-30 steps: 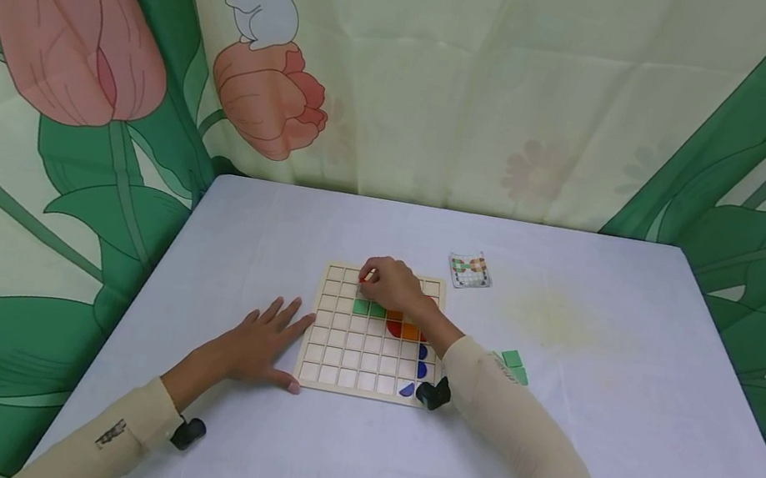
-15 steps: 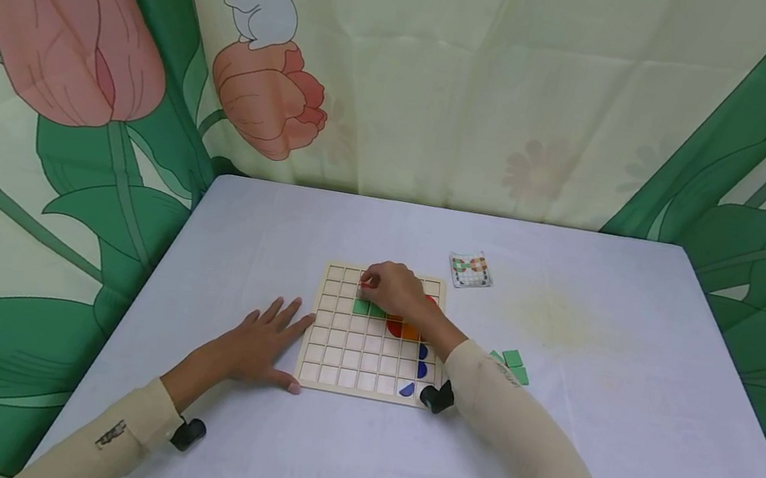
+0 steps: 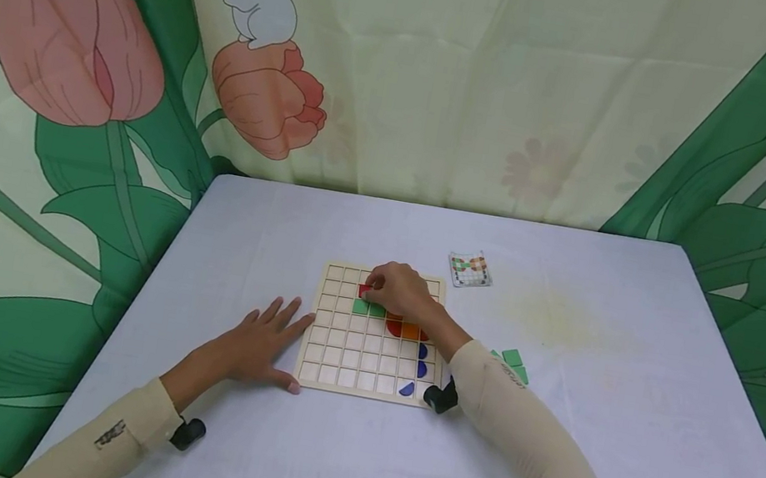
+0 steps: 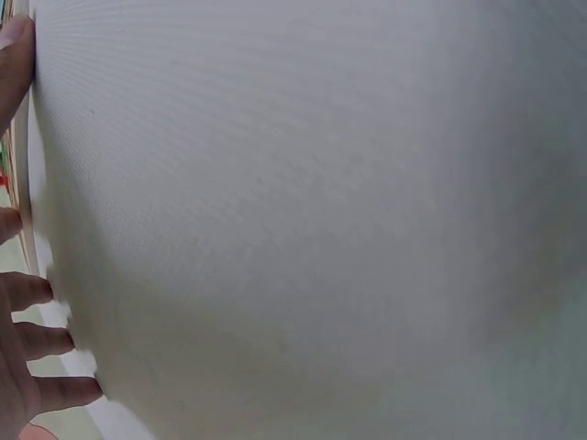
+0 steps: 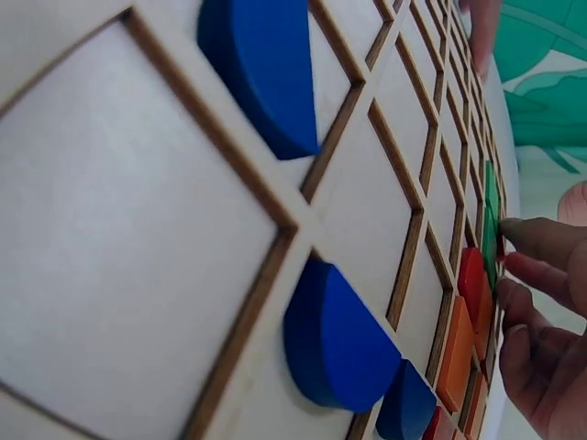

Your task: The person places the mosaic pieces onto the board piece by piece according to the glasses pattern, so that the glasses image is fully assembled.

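A wooden grid board [image 3: 327, 355] lies flat on the table. My right hand [image 3: 400, 291] is over its upper part, thumb and fingertips pinching a red square tile [image 3: 364, 291] at a cell just behind two green tiles [image 3: 369, 309]. Under the hand, part of the pattern is hidden. A red rounded piece [image 3: 394, 329] and an orange piece [image 3: 410, 331] sit in cells close by. My left hand [image 3: 259, 343] rests on the table with fingers spread, index finger and thumb touching the board's left edge. In the left wrist view its fingers [image 4: 41, 341] are straight.
Blue half-round pieces [image 5: 339, 339] sit along the board's right side. Loose green tiles [image 3: 513, 362] lie right of the board, partly behind the right sleeve. A small printed pattern card [image 3: 470, 270] is behind the board on the white-covered table [image 3: 633, 382].
The red tile has turned from tilted in the fingers to lying flat in view at the cell. My right hand has shifted slightly right. The left hand stays still.
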Available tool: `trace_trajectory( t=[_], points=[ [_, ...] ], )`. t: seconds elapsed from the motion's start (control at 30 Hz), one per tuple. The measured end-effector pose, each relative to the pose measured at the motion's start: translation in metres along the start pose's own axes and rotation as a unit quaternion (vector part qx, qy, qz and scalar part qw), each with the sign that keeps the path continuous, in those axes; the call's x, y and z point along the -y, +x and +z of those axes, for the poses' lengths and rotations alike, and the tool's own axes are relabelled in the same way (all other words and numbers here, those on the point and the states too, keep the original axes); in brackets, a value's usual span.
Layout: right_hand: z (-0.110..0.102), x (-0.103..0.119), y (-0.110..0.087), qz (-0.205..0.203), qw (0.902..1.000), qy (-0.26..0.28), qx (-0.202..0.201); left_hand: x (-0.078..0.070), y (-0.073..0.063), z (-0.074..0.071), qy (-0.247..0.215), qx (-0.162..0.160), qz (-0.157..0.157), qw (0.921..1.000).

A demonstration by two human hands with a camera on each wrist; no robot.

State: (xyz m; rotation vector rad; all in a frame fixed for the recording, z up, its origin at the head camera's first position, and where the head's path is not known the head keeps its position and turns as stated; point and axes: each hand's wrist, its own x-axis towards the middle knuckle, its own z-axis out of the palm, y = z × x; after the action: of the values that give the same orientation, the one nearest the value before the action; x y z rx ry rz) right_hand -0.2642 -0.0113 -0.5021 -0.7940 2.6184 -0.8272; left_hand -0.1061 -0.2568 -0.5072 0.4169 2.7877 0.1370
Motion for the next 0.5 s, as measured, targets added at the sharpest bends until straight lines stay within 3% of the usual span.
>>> trace_trajectory(
  t=[0.5],
  points=[
    [-0.0041,0.0006,-0.0017,0.013,0.9995,-0.027,0.0,0.0006,0.0003,-0.0002,-0.002,0.008,-0.003,1.0]
  ],
)
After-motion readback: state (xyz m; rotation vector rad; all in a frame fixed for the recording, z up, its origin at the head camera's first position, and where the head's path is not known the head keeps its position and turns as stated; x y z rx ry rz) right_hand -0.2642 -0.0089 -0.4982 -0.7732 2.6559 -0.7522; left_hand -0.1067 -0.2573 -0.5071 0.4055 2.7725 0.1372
